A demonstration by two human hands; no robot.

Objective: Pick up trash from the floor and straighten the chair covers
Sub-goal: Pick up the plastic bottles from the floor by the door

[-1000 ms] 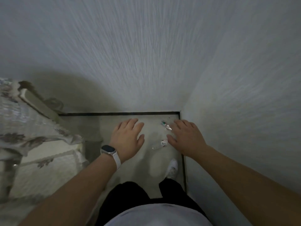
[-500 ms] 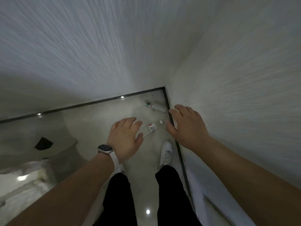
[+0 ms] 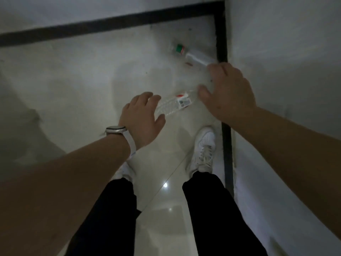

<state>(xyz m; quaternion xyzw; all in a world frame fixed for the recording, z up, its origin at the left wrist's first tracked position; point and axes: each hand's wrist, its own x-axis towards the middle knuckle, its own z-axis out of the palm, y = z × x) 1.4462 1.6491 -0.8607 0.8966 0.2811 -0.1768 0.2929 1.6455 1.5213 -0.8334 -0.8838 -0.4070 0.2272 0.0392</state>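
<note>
One end of the clear bottle (image 3: 171, 106) lay hidden behind the left hand (image 3: 142, 117), and whether the fingers touched it could not be told. The right hand (image 3: 228, 93) covered an end of the green-labelled bottle (image 3: 191, 54). Both labels were too blurred to read. The left forearm hid most of the left shoe (image 3: 127, 172).

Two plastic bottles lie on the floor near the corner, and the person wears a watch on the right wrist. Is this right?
Not quite: the head view shows the watch on the left wrist, not the right. The two plastic bottles, the near bottle and the far bottle, do lie on the floor near the corner.
</note>
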